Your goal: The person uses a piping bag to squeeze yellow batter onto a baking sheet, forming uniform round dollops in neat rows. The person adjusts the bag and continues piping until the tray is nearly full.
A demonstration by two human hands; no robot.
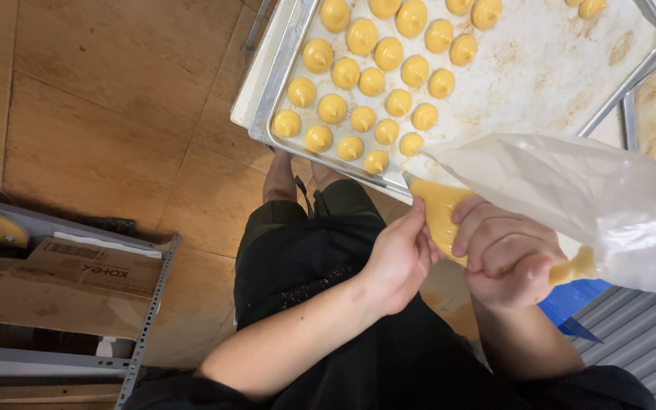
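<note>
Gripping a clear piping bag [563, 197] of yellow batter, both hands, left hand [398, 262] and right hand [509, 258], clamp its narrow end.

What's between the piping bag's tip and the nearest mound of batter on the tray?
Nothing: in the head view, only bare lined tray separates the piping bag tip from the nearest batter mound. Both hands grip the bag lower down.
</note>
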